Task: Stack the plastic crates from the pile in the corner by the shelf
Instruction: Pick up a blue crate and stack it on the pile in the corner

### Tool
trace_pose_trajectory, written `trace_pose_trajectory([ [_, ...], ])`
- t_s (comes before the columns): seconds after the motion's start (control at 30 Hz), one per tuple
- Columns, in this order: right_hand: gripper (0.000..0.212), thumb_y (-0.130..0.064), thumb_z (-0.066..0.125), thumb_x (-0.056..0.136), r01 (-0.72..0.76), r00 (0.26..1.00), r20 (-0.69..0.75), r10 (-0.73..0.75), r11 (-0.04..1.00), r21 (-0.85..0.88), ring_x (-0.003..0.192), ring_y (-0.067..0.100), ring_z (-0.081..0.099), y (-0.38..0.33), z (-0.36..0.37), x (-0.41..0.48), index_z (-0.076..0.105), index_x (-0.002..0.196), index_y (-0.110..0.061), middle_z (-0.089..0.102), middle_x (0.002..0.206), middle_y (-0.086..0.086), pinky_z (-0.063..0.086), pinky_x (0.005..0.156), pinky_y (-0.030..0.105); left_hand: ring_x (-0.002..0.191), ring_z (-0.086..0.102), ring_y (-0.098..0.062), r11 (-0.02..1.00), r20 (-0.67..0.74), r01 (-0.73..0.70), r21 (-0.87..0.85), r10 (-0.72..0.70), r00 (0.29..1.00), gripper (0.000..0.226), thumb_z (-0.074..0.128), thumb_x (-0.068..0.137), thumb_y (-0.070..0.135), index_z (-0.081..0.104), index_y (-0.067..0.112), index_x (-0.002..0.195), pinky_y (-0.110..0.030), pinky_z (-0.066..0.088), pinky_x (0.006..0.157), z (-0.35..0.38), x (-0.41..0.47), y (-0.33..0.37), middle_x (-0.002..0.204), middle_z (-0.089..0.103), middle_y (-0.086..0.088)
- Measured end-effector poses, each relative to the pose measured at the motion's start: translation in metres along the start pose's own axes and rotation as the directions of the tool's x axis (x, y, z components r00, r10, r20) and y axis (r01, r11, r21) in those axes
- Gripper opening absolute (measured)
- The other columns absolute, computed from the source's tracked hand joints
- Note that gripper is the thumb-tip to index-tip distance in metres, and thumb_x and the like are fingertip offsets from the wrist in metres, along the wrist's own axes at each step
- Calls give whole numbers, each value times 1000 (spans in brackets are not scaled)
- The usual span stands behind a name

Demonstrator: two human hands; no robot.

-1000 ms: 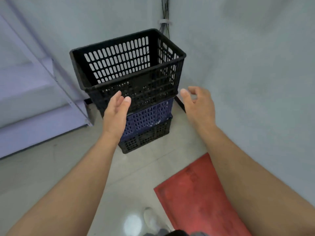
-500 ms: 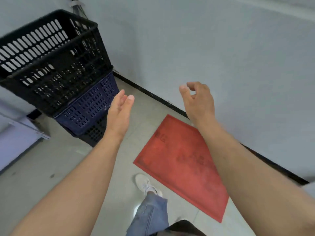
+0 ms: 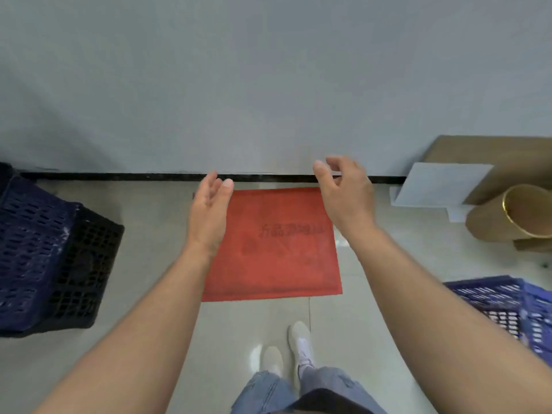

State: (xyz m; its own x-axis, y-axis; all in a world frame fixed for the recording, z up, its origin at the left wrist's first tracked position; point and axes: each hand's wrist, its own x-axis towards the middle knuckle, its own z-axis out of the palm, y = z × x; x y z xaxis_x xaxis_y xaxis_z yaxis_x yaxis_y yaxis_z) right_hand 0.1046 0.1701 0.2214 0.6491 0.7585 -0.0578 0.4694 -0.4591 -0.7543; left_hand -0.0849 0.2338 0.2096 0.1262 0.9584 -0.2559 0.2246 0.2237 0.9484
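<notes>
At the left edge stands the crate stack: a dark blue crate (image 3: 27, 249) sits on a black crate (image 3: 86, 270), and its top is cut off by the frame. Another blue crate (image 3: 513, 306) lies on the floor at the right edge, partly behind my right forearm. My left hand (image 3: 209, 216) and my right hand (image 3: 346, 195) hover empty over the floor between the two, fingers apart, palms facing each other.
A red mat (image 3: 274, 249) lies on the tiled floor under my hands, against the grey wall (image 3: 268, 85) with its black skirting. At the right stand a white board (image 3: 439, 186), a brown board (image 3: 513, 162) and a gold-rimmed cardboard tube (image 3: 519, 216). My feet (image 3: 286, 351) are below the mat.
My view has swung right, away from the corner stack, which slid to the left edge. The blue crate and boards on the right came into view. Both hands stay empty.
</notes>
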Motion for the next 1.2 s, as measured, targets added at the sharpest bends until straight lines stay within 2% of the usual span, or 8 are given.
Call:
trace_pose_trajectory([
  [0.2, 41, -44, 51, 93, -156, 971, -182, 153, 988, -3, 72, -3, 50, 59, -47, -28, 59, 122, -16, 57, 123, 3, 39, 82, 26, 122, 55, -11, 999, 201, -18, 46, 8, 979, 49, 52, 97, 34, 44, 19, 142, -36, 42, 108, 61, -11, -17, 127, 58, 5],
  [0.4, 36, -38, 48, 94, -316, 907, -275, 320, 947, 60, 90, 21, 65, 128, -92, -71, 57, 123, -19, 66, 104, 2, 52, 85, 44, 72, 62, -12, 997, 419, -13, 73, -19, 908, 25, 54, 96, 25, 54, 24, 121, -21, 45, 60, 132, -41, -42, 98, 66, 2],
  [0.5, 30, -24, 47, 94, -379, 868, -316, 382, 922, 75, 90, 22, 65, 165, -115, -88, 59, 121, -19, 66, 106, 4, 54, 82, 43, 70, 62, -13, 996, 498, 3, 92, -49, 866, 18, 55, 95, 23, 57, 26, 114, -24, 44, 62, 168, -62, -51, 93, 67, 2],
  [0.6, 30, -12, 49, 90, -421, 833, -363, 417, 904, 73, 90, 15, 59, 204, -144, -99, 62, 117, -18, 57, 117, 4, 49, 79, 25, 71, 63, -8, 993, 537, -23, 117, -44, 842, 13, 57, 94, 23, 61, 27, 106, -24, 47, 63, 207, -82, -57, 94, 67, 1],
  [0.73, 25, -22, 53, 91, -471, 795, -383, 470, 877, 98, 86, 12, 56, 255, -184, -110, 65, 113, -17, 52, 115, 2, 45, 86, 28, 81, 63, -5, 990, 578, -34, 137, -52, 814, 9, 57, 94, 22, 64, 27, 97, -27, 53, 65, 265, -111, -70, 95, 62, 5],
  [0.83, 26, -32, 51, 93, -523, 762, -376, 527, 843, 121, 88, 14, 55, 301, -211, -115, 66, 109, -19, 56, 108, 1, 44, 85, 32, 95, 63, -10, 987, 608, -4, 159, -95, 788, 14, 57, 95, 24, 64, 25, 107, -32, 56, 71, 315, -135, -83, 100, 62, 8],
  [1.0, 42, -48, 53, 89, -576, 724, -349, 595, 800, 169, 83, 0, 54, 375, -243, -115, 59, 121, -23, 58, 115, -2, 46, 84, 32, 127, 50, -8, 969, 680, 68, 238, -216, 701, 36, 53, 95, 37, 56, 32, 130, -37, 38, 110, 402, -171, -105, 130, 59, 12],
  [1.2, 44, -44, 54, 90, -658, 655, -317, 685, 725, 207, 90, 8, 57, 453, -264, -107, 57, 127, -19, 60, 111, -5, 47, 86, 35, 114, 61, -16, 939, 701, 164, 302, -335, 630, 44, 50, 98, 33, 45, 27, 141, -40, 49, 99, 483, -193, -138, 137, 55, 1],
])
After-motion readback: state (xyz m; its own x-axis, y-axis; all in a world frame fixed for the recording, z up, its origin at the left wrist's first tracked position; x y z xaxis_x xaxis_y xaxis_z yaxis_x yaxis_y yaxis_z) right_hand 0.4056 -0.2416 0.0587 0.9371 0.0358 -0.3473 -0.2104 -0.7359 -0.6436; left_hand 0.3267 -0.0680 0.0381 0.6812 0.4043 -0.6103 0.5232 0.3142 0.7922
